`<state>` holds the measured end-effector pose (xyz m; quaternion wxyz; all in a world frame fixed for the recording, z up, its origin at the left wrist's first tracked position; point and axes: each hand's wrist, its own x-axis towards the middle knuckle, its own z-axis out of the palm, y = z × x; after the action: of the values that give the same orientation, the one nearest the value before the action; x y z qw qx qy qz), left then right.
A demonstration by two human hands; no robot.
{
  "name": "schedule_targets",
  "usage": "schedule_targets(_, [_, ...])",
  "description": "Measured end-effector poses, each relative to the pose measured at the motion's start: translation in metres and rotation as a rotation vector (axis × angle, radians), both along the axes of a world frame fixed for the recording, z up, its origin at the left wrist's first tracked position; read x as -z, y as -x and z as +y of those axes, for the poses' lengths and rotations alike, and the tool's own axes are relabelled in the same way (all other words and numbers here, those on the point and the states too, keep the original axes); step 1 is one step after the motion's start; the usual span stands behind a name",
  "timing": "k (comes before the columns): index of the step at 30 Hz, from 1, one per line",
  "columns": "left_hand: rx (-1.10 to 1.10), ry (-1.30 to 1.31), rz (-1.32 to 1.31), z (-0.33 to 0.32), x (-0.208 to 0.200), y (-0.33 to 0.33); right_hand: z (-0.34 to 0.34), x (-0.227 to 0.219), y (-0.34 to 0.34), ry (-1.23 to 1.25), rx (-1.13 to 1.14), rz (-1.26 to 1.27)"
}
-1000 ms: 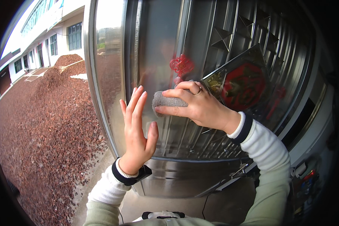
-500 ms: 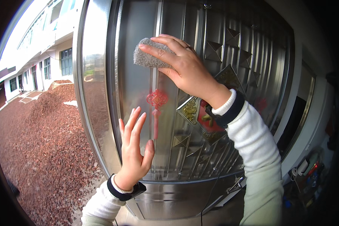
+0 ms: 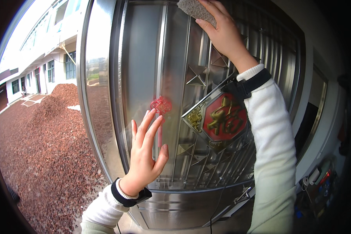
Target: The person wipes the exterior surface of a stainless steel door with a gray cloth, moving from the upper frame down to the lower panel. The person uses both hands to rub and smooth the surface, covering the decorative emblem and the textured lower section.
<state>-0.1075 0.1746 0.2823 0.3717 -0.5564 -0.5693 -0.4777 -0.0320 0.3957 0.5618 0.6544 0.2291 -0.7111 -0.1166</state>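
A shiny metal door [image 3: 140,58] with raised bars and pyramid-shaped studs fills the middle of the view. High on it, my right hand [image 3: 226,33] grips a grey fuzzy sponge [image 3: 195,11] against the panel; the top of the sponge is cut off by the frame. My left hand [image 3: 144,156] is raised lower down, fingers spread, holding nothing; whether it touches the metal I cannot tell. Just above its fingertips shows a red knot ornament [image 3: 160,105] with a tassel. A diamond-shaped red and gold plaque [image 3: 224,121] is set in the door, partly behind my right wrist.
Outside on the left, a wide spread of reddish-brown pieces [image 3: 46,156] covers the ground before a white building [image 3: 46,58]. A dark cord [image 3: 218,202] hangs below the door. Assorted items [image 3: 319,179] lie in shadow at the lower right.
My right hand has moved up and to the right with the sponge, uncovering more of the plaque. My left hand has shifted slightly right, staying spread.
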Motion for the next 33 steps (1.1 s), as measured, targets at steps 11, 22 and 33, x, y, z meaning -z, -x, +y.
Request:
schedule_targets(11, [-0.006, -0.002, -0.022, 0.003, 0.007, -0.001, 0.054, -0.017, -0.035, 0.061, 0.089, 0.260])
schedule_targets(22, [0.042, 0.008, 0.003, 0.020, 0.011, -0.010, 0.026, 0.044, -0.047, -0.046, 0.096, -0.082])
schedule_targets(33, [0.060, 0.004, -0.019, 0.028, 0.019, -0.017, 0.037, 0.098, -0.043, -0.183, 0.093, -0.171])
